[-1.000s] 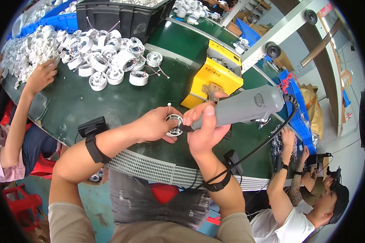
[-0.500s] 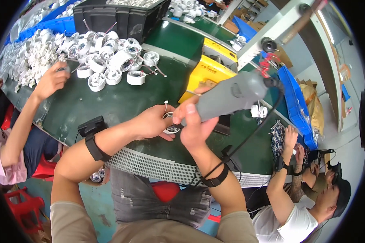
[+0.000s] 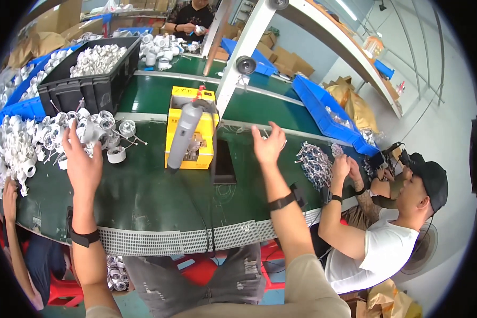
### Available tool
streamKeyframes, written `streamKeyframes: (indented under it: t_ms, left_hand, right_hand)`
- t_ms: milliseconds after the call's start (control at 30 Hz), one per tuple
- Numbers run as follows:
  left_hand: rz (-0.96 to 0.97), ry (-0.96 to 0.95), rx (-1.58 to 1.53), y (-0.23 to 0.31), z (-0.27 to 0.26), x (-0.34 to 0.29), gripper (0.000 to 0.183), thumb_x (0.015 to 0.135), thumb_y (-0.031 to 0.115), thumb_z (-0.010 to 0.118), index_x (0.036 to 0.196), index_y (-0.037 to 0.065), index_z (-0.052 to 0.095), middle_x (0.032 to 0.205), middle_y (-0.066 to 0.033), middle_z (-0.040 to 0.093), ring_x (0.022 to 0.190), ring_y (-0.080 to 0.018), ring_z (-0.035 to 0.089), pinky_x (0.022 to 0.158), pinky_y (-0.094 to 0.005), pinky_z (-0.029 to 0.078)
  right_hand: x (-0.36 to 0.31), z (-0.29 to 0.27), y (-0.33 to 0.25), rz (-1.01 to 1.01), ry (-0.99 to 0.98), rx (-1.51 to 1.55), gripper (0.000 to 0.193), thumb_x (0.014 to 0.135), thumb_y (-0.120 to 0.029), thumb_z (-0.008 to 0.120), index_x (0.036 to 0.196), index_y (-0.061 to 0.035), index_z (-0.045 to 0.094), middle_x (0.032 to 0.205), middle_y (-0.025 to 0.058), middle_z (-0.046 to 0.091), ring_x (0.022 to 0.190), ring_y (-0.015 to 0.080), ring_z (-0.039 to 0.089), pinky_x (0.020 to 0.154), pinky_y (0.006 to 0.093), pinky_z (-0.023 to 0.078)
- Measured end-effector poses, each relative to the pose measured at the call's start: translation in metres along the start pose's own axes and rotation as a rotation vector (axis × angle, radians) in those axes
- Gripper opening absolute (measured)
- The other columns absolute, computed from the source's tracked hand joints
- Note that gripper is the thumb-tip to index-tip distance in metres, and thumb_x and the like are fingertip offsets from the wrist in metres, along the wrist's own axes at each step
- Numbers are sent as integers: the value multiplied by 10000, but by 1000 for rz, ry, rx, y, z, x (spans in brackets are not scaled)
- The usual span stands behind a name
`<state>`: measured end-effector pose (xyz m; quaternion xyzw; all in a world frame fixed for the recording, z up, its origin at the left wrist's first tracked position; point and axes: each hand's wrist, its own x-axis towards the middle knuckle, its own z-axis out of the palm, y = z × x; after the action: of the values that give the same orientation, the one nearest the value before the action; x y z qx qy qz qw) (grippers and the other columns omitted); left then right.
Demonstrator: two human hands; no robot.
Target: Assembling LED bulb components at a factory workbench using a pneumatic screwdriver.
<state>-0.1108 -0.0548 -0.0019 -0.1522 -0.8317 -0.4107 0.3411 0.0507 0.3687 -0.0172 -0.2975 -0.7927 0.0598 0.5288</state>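
Note:
My left hand (image 3: 85, 164), fingers spread, reaches to the near edge of a pile of white round housings (image 3: 127, 128) with small cables. It appears to hold nothing, and contact with the housings cannot be made out. My right hand (image 3: 270, 144) is raised over the table's right half, thumb and forefinger apart. A little white shows beside its fingers, too hidden to name. Between my hands, a grey electric screwdriver (image 3: 184, 132) hangs upright on its cord before a yellow screw feeder box (image 3: 204, 130).
A black flat pad (image 3: 225, 168) lies beside the yellow box. Cable bundles (image 3: 314, 163) lie near a co-worker (image 3: 373, 228) at right. Another person's hand (image 3: 9, 199) touches small white parts (image 3: 16, 148) at left. Behind stand a black crate (image 3: 85, 87) and a blue tray (image 3: 315, 108).
My right hand has let go of the screwdriver, which now hangs by the yellow box. My hands have moved apart, the left toward the housings, away from the ring-shaped part. The view has shifted.

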Motion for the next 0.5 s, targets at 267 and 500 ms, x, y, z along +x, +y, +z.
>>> streamKeyframes:
  t_ms: [267,500]
  left_hand:
    - [34,-678,-269,25,6,-26,143,840,131,638,840,-10,664,659,-90,640,570,-159,595,564,-306,477]
    - [-337,-1561,-999,67,19,-65,386,963,182,552,1293,-8,486,1150,-119,606,942,-166,622,804,-306,536]
  right_hand:
    - [-24,-12,29,-170,-386,-376,615,716,-524,734,1039,-9,637,1293,182,481,1302,421,317,1101,554,180]
    - [-87,-88,-111,-278,-744,486,672,573,-402,888,1036,-49,554,886,126,621,793,282,650,714,365,528]
